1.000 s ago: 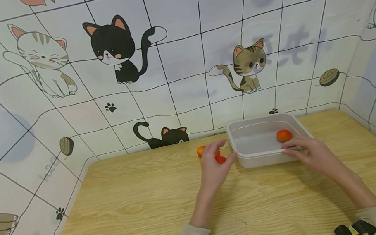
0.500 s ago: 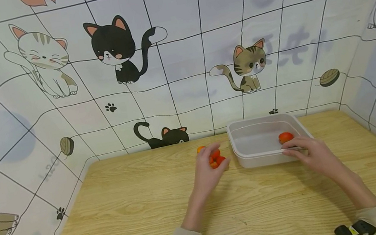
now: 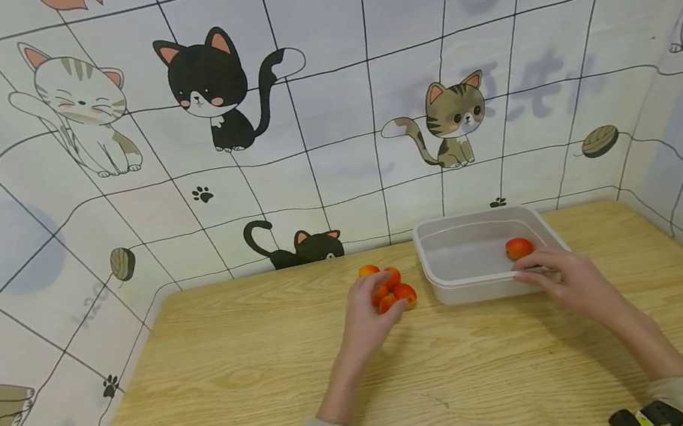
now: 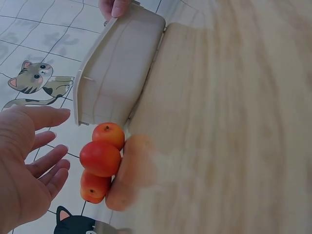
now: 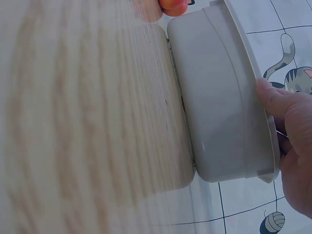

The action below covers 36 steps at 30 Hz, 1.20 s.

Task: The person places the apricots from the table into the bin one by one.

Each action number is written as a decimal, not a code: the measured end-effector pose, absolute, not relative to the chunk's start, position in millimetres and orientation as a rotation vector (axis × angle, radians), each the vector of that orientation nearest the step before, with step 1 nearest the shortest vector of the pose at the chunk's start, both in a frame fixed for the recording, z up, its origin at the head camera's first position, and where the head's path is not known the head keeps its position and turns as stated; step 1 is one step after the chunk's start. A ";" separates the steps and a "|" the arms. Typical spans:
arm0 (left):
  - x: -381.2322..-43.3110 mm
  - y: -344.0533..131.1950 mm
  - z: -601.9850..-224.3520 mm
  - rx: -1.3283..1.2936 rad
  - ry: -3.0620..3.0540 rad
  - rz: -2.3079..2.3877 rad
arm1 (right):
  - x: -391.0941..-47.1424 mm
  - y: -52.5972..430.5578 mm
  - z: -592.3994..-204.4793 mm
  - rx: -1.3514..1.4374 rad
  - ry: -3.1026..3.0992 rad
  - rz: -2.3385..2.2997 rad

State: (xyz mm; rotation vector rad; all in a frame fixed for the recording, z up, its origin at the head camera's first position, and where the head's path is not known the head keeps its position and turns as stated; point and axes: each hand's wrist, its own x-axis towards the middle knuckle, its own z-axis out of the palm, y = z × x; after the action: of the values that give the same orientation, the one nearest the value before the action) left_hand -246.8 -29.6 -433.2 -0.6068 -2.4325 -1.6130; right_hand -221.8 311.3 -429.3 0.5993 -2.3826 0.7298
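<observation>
Several small, round red-orange fruits [image 3: 405, 295] lie clustered on the table, left of a white plastic container [image 3: 475, 290]. My left hand [image 3: 366, 319] curves around the near left side of the cluster, fingers spread and holding nothing. In the left wrist view a gap shows between its fingertips and the fruits [image 4: 100, 158]. My right hand [image 3: 569, 279] pinches the container's near rim at the right, thumb on the outer wall and fingers inside, as the right wrist view shows with the hand [image 5: 295, 129]. One more such fruit [image 3: 518, 248] lies inside the container.
The wooden table [image 3: 221, 386] runs back to a wall covering [image 3: 336, 107] printed with cartoon cats and grid lines. The container stands near the table's back edge. Dark camera mounts sit on both wrists.
My left hand has moved left and slightly down, away from the container's side, baring more of the fruits. The fruit in the container has shifted slightly. My right hand stays on the rim.
</observation>
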 end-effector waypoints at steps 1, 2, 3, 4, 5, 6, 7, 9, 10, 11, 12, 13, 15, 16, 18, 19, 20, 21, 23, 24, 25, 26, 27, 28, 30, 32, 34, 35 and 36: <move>-246.7 -30.8 -434.0 -0.610 -2.448 -1.576 | -221.7 311.5 -429.6 0.598 -2.384 0.732; -246.6 -32.0 -434.7 -0.615 -2.457 -1.553 | -221.5 311.7 -429.7 0.597 -2.385 0.732; -246.7 -33.2 -435.7 -0.621 -2.464 -1.536 | -221.6 311.9 -430.0 0.596 -2.385 0.731; -246.9 -34.4 -436.2 -0.627 -2.468 -1.528 | -221.7 311.9 -430.1 0.596 -2.386 0.729; -247.1 -35.5 -436.9 -0.633 -2.470 -1.521 | -221.8 312.0 -430.2 0.595 -2.385 0.728; -247.4 -36.6 -437.7 -0.638 -2.471 -1.518 | -222.0 312.2 -430.4 0.595 -2.385 0.726; -247.6 -37.6 -438.3 -0.639 -2.477 -1.519 | -222.3 312.7 -430.5 0.600 -2.382 0.729; -248.2 -39.4 -439.1 -0.641 -2.485 -1.533 | -222.4 312.7 -430.6 0.603 -2.379 0.729; -248.1 -40.0 -438.9 -0.641 -2.494 -1.533 | -222.1 312.6 -430.2 0.605 -2.377 0.732; -248.3 -40.6 -439.2 -0.641 -2.503 -1.531 | -221.8 312.4 -429.8 0.607 -2.375 0.736; -248.4 -41.1 -439.2 -0.641 -2.513 -1.533 | -221.5 312.3 -429.5 0.609 -2.374 0.738; -248.5 -41.6 -439.1 -0.643 -2.524 -1.531 | -221.2 312.1 -429.1 0.610 -2.373 0.742; -249.1 -42.3 -439.1 -0.661 -2.546 -1.506 | -220.2 311.5 -428.4 0.603 -2.377 0.739; -249.6 -42.6 -439.5 -0.679 -2.557 -1.484 | -220.0 311.6 -428.3 0.602 -2.379 0.739; -251.0 -43.3 -440.2 -0.715 -2.573 -1.440 | -219.8 311.9 -428.5 0.598 -2.384 0.738; -251.6 -43.8 -440.7 -0.732 -2.581 -1.415 | -219.6 311.8 -428.4 0.596 -2.386 0.739; -252.0 -44.2 -440.8 -0.744 -2.591 -1.396 | -219.4 311.6 -428.1 0.594 -2.386 0.739; -252.4 -44.7 -441.1 -0.754 -2.599 -1.385 | -219.3 311.4 -427.8 0.595 -2.385 0.742; -253.3 -45.7 -441.6 -0.773 -2.606 -1.371 | -219.0 310.7 -427.1 0.596 -2.384 0.746; -253.5 -46.3 -442.0 -0.781 -2.609 -1.372 | -219.1 310.4 -426.9 0.596 -2.384 0.748; -253.9 -46.8 -442.2 -0.790 -2.611 -1.369 | -219.1 310.1 -426.7 0.595 -2.384 0.749; -254.3 -47.1 -442.6 -0.799 -2.610 -1.366 | -219.1 310.1 -426.7 0.596 -2.384 0.748; -254.8 -47.4 -443.1 -0.805 -2.613 -1.362 | -219.2 310.1 -426.8 0.596 -2.385 0.748; -255.0 -47.6 -443.4 -0.810 -2.614 -1.359 | -219.2 310.2 -426.9 0.596 -2.387 0.746; -255.1 -48.1 -443.4 -0.802 -2.625 -1.366 | -219.2 310.4 -427.1 0.596 -2.388 0.744; -254.9 -48.2 -443.4 -0.789 -2.634 -1.375 | -219.0 310.4 -427.1 0.599 -2.386 0.744; -254.2 -48.6 -443.0 -0.774 -2.642 -1.397 | -219.2 310.5 -427.3 0.603 -2.383 0.745; -253.8 -48.7 -442.9 -0.766 -2.647 -1.405 | -219.3 310.6 -427.4 0.604 -2.382 0.745; -253.6 -48.9 -443.0 -0.761 -2.650 -1.415 | -219.3 310.6 -427.5 0.606 -2.380 0.744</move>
State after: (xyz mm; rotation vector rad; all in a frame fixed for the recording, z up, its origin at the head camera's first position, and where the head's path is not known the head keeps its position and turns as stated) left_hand -253.6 -48.9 -443.0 -0.7614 -2.6497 -1.4151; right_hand -219.3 310.6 -427.5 0.6055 -2.3801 0.7439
